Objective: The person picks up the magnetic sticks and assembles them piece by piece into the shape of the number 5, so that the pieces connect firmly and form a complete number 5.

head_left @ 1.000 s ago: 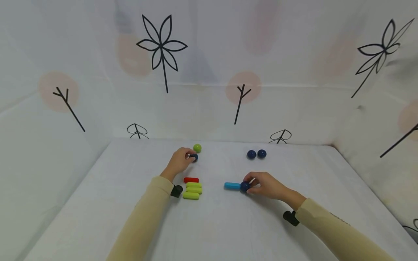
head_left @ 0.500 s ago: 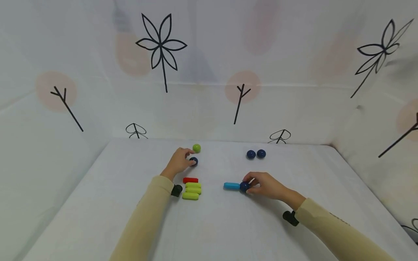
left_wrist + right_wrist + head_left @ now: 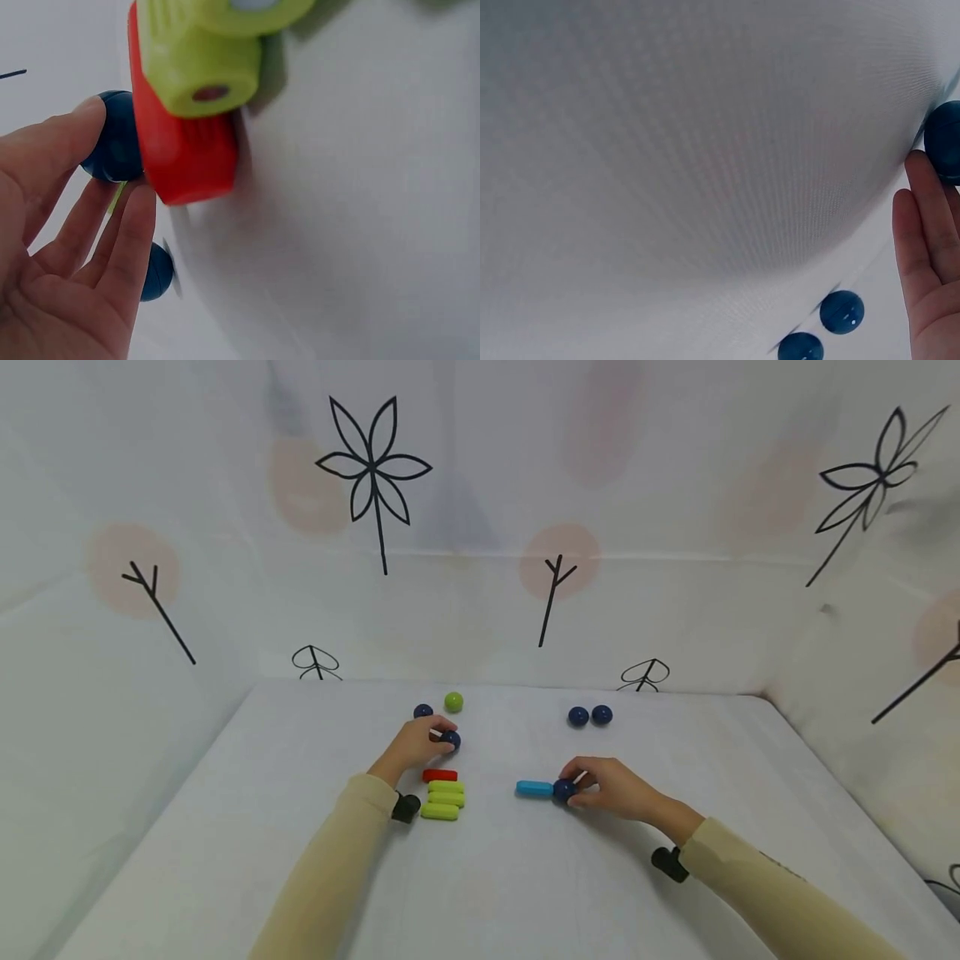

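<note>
My left hand (image 3: 417, 745) pinches a dark blue ball (image 3: 452, 740) between thumb and fingers, just behind a red stick (image 3: 439, 775). In the left wrist view that blue ball (image 3: 120, 139) overlaps the red stick (image 3: 187, 154). Past the left hand lies another dark blue ball (image 3: 423, 711), partly hidden by the hand, beside a green ball (image 3: 453, 702). On the right, my right hand (image 3: 611, 787) holds a dark blue ball (image 3: 565, 790) against the end of a light blue stick (image 3: 534, 788). The right wrist view shows this ball (image 3: 945, 141) at the fingertips.
Several yellow-green sticks (image 3: 446, 798) lie stacked side by side in front of the red one. Two more dark blue balls (image 3: 589, 716) rest together at the back right. A white cloth (image 3: 480, 893) covers the table, and a patterned cloth wall (image 3: 465, 618) rises behind.
The left hand has drawn its ball a little toward me and to the right. A dark blue ball behind that hand has come into view. The right hand has stayed put.
</note>
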Available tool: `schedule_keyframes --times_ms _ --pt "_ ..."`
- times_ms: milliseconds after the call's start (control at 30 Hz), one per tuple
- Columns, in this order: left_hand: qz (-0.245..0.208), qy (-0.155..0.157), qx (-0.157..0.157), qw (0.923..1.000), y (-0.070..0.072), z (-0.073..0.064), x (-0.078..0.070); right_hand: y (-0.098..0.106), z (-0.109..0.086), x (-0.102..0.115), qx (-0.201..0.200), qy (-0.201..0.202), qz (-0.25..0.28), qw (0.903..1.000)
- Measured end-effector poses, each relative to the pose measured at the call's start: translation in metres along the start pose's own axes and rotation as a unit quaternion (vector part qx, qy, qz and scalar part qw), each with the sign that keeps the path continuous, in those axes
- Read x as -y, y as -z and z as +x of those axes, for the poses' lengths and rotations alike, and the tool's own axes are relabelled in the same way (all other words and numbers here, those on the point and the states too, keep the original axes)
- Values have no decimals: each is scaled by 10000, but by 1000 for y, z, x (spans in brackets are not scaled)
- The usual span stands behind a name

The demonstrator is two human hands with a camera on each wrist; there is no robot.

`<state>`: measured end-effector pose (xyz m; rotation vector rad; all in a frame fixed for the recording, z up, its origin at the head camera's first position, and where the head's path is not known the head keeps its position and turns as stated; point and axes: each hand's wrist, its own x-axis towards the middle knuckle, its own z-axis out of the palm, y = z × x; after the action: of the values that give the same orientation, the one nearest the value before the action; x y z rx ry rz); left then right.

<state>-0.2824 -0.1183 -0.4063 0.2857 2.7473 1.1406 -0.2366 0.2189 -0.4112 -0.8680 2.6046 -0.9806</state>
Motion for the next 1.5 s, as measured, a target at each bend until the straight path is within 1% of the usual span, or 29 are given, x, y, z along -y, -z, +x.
schedule_keyframes --times_ms 133,233,367,767,900,1167,1367,1500 --pt "-135 -39 47 9999 -2 -5 -3 0 0 0 5 63 3 10000" --pt "-318 -104 108 9994 -4 -6 -5 0 0 0 -22 89 -7 10000" --pt "-454 -186 219 9986 -9 -7 -10 0 -1 0 -25 70 16 10000" --pt "-557 -433 761 9946 -23 -15 -25 1 -2 -1 14 52 98 9999" --pt "-522 -566 886 9931 -27 -17 -27 1 -2 -1 14 43 119 9999" --pt "-618 -624 1161 9894 -38 -19 -31 0 -1 -2 -9 44 83 10000" --pt "-512 -711 1277 9879 -46 -21 -32 0 -1 -2 -9 40 115 9999" --pt "-589 -760 1314 9867 -50 -21 -34 1 -1 -2 25 -9 135 9999"
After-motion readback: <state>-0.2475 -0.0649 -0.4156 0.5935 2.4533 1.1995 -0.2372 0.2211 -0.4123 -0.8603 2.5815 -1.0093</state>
